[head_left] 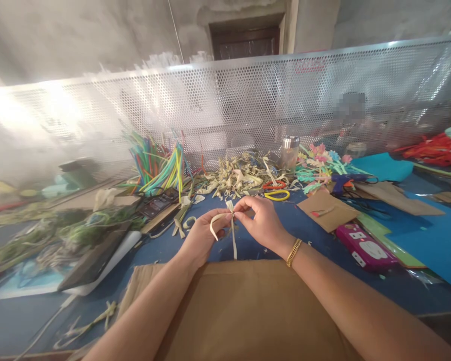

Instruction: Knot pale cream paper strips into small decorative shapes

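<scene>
Both hands meet over the blue table, just beyond a sheet of brown cardboard (255, 311). Between them is a pale cream-green flat strip (234, 243), gathered or knotted at the fingertips. One end curls out to the left and another hangs straight down. My left hand (203, 233) pinches the strip from the left, its fingertips partly hidden. From the other side my right hand (263, 220), with a gold bracelet (293, 252) at the wrist, pinches it between thumb and forefinger. Beyond the hands lie yellow-handled scissors (277, 195).
Dried plant scraps (240, 173) heap against a perforated metal screen (248, 100). Colourful pipe cleaners (154, 165) stand at back left, near a clear jar (290, 150) and pastel flowers (319, 158). A purple box-shaped device (364, 245) lies right; green fibres (82, 230) cover the left.
</scene>
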Action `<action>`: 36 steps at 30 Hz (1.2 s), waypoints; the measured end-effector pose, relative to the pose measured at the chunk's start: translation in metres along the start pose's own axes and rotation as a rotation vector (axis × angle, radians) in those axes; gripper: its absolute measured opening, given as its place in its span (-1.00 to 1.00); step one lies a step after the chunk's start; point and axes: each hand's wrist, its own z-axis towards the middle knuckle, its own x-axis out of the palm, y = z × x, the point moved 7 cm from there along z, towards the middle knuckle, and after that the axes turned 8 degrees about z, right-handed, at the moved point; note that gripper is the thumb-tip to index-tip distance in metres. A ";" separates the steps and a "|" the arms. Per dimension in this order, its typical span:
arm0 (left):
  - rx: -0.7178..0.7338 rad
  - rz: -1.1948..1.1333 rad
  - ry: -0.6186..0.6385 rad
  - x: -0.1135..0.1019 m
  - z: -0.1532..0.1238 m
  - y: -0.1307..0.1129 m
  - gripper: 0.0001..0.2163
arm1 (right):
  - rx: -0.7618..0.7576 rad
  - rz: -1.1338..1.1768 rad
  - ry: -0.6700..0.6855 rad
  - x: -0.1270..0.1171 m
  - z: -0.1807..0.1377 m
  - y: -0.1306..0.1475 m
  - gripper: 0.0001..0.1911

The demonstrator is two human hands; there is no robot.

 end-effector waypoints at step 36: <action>0.232 0.659 0.058 0.007 0.003 0.002 -0.90 | 0.069 -0.173 0.057 0.004 -0.002 -0.014 -0.95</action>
